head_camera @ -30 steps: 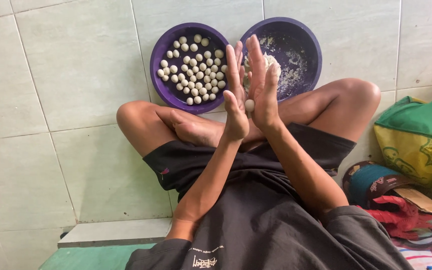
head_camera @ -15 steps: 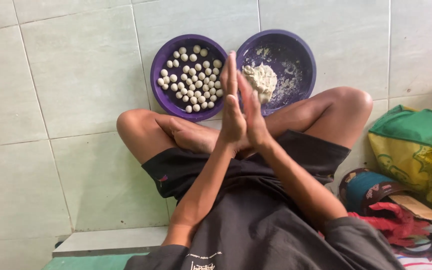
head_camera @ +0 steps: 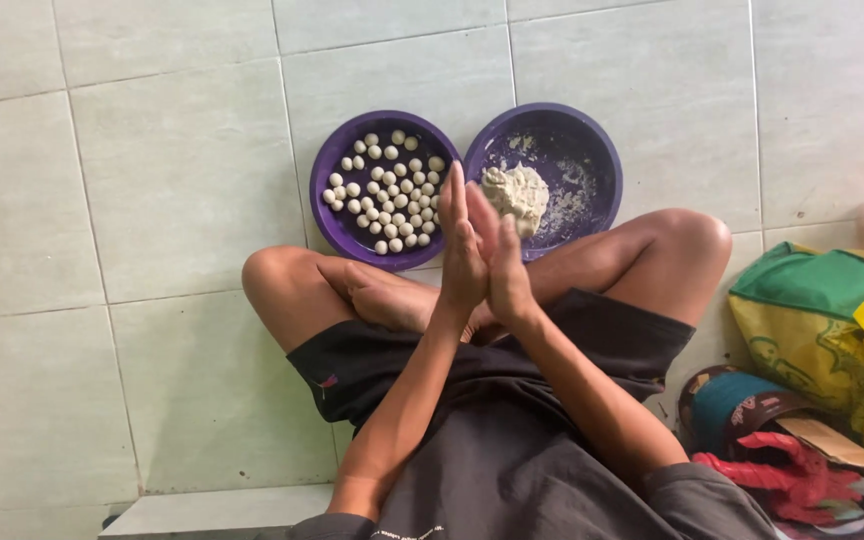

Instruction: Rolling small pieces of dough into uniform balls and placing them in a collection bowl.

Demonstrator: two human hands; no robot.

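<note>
On the tiled floor (head_camera: 152,150), a purple bowl (head_camera: 330,215) holds small white balls (head_camera: 387,190). The left hand (head_camera: 462,250) and right hand (head_camera: 504,265) press flat, palm to palm, fingers straight; anything between them is hidden. Just right, another bowl (head_camera: 597,150) holds dough (head_camera: 517,192).

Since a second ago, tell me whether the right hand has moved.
Yes. The right hand has closed flat against the left hand; its fingers overlapped the right purple bowl before and now sit mostly below it.

glossy floor tiles (head_camera: 152,200), seemingly plastic bowls (head_camera: 607,165), crumbly dough (head_camera: 514,192)
</note>
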